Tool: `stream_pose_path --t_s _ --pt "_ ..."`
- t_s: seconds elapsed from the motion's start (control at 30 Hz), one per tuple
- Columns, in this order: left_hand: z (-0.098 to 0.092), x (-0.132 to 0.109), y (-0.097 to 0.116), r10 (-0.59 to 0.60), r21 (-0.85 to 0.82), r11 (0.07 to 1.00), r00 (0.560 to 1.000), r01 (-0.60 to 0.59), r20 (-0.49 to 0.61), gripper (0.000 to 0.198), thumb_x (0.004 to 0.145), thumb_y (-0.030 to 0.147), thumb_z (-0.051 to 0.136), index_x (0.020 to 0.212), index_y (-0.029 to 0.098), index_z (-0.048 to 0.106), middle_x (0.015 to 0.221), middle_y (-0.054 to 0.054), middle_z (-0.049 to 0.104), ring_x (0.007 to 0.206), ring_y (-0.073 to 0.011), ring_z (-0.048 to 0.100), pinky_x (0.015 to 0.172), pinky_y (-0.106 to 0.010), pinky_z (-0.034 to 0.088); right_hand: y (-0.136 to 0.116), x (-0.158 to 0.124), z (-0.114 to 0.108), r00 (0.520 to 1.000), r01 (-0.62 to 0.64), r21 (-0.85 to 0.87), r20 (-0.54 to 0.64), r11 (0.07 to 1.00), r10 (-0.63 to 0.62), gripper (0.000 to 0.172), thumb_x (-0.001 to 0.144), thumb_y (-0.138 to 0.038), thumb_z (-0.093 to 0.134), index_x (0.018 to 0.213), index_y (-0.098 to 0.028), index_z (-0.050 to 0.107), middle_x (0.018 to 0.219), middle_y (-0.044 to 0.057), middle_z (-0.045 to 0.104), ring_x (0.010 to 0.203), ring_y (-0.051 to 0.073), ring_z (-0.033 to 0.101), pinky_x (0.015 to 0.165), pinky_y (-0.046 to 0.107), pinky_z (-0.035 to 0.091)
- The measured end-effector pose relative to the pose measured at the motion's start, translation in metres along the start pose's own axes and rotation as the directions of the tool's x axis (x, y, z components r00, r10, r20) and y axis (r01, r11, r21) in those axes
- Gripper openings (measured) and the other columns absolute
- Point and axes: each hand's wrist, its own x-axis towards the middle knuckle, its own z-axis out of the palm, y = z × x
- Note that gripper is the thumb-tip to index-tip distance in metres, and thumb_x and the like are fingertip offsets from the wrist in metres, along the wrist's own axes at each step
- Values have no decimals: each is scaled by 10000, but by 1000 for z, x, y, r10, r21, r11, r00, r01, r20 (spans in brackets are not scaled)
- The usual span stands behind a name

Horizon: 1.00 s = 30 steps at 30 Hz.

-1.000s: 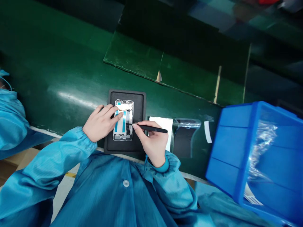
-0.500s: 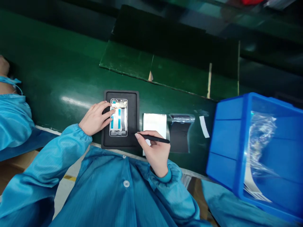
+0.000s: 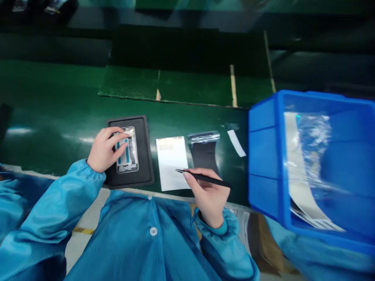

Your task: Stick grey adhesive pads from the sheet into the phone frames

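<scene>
Left hand point(image 3: 104, 150) lay over phone frame point(image 3: 129, 166), fingers pressing, true grip unclear; frame sat on black mat point(image 3: 143, 156). Right hand point(image 3: 208, 195) clenched black tweezers point(image 3: 205, 178), tip above white sheet point(image 3: 171, 156), well off frame.

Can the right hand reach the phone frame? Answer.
Probably yes: the right hand has only a white sheet and black mat before the phone frame, and the left hand covers its upper part.
</scene>
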Motion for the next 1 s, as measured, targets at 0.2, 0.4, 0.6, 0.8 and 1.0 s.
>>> stream_pose_path --t_s 0.2,0.4,0.6,0.8,1.0 --pt "67 88 93 193 -197 970 947 -144 257 374 912 299 634 1269 189 614 1251 -96 643 1152 -276 587 996 -437 478 26 29 -45 986 8 8 -169 1000 -6 160 741 -257 843 861 -213 747 852 49 785 801 223 766 772 379 640" --pt "127 137 153 190 -185 975 902 -125 388 523 794 294 797 1257 181 581 1252 -106 610 1107 -290 590 916 -415 487 45 52 -75 964 94 1 -249 996 -91 183 730 -269 853 863 -207 742 861 40 779 805 208 759 777 363 634" --pt "137 132 148 258 -292 943 905 -160 338 213 880 200 695 1086 185 640 1032 -52 676 957 -201 646 848 -309 498 44 68 -72 969 141 57 -212 988 -126 176 745 -306 843 858 -227 733 857 29 776 815 212 764 786 375 647" --pt "130 122 145 348 -343 904 906 -256 239 208 984 317 567 1044 192 722 1012 -44 757 910 -173 706 807 -265 512 41 83 -64 964 226 85 -161 971 -210 171 773 -319 830 891 -238 736 911 35 780 881 226 768 863 411 639" --pt "126 118 144 381 -326 897 895 -298 232 286 1015 348 507 1010 188 744 941 -39 776 853 -172 727 754 -259 519 40 88 -62 961 258 54 -118 965 -250 157 771 -290 833 896 -243 749 931 37 788 904 236 767 897 433 630"
